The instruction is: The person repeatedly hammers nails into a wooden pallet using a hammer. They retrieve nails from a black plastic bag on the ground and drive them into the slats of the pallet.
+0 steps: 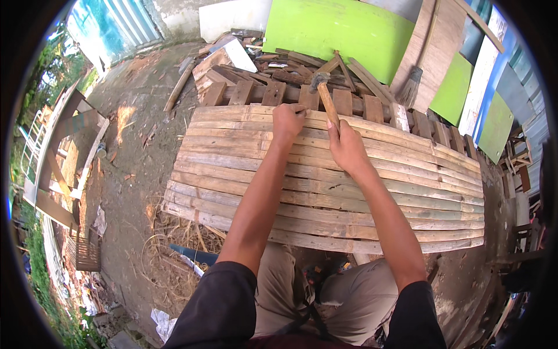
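Observation:
My right hand [349,145] is wrapped round the wooden handle of a hammer [328,104]. The dark metal head is raised past the far edge of a bench top made of bamboo slats [232,168]. To its left, my left hand [288,122] is closed in a pinch against the farthest slats. Whatever its fingers hold, if anything, is hidden or too small to make out. The slats lie side by side, running left to right, with narrow gaps between some of them.
Short wooden blocks [273,93] stand in a row along the bench's far side. Behind them are scrap wood [290,61], a bright green panel [340,35] and a broom [411,84]. A wooden frame [61,157] stands at left, beside a brown basket [87,251]. Shavings [168,250] litter the ground nearby.

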A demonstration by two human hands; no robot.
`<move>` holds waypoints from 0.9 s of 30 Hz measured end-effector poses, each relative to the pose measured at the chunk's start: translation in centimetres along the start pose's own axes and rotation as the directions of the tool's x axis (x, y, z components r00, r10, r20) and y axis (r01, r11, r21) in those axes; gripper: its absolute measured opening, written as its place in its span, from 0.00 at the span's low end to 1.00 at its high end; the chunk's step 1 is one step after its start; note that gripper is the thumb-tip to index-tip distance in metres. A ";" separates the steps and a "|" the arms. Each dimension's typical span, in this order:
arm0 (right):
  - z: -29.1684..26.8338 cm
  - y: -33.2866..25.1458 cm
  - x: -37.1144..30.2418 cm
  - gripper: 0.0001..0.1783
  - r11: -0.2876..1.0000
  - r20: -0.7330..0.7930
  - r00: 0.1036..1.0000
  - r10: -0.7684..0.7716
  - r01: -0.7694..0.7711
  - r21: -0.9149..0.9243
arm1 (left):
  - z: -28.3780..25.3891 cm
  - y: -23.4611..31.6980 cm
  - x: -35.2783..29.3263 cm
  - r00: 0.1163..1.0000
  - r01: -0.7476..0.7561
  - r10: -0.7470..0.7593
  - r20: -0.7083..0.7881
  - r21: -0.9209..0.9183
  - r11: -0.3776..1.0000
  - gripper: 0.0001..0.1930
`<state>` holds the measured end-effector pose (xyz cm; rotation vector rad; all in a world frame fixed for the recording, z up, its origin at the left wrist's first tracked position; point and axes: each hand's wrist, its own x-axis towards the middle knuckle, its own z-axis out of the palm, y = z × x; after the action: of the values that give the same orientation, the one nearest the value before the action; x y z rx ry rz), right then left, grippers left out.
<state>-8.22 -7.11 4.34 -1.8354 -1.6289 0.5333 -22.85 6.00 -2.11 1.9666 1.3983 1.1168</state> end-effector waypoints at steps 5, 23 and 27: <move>0.4 -0.1 0.0 0.26 0.999 -0.028 0.999 0.027 -0.026 0.034 | 0.1 -0.4 0.2 1.000 -0.013 0.013 -0.024 0.003 1.000 0.14; 0.4 0.3 0.2 0.28 1.000 -0.051 0.999 0.017 -0.017 -0.001 | -0.1 0.0 0.0 1.000 0.023 -0.023 0.008 -0.027 0.999 0.14; -0.2 0.2 -0.2 0.28 0.995 -0.107 0.993 0.048 -0.038 0.088 | -0.6 0.4 -0.1 0.998 0.029 -0.029 0.053 0.004 1.000 0.13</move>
<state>-8.00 -7.38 4.30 -1.8081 -1.4751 0.5046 -23.12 5.70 -1.54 1.9578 1.3969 1.0425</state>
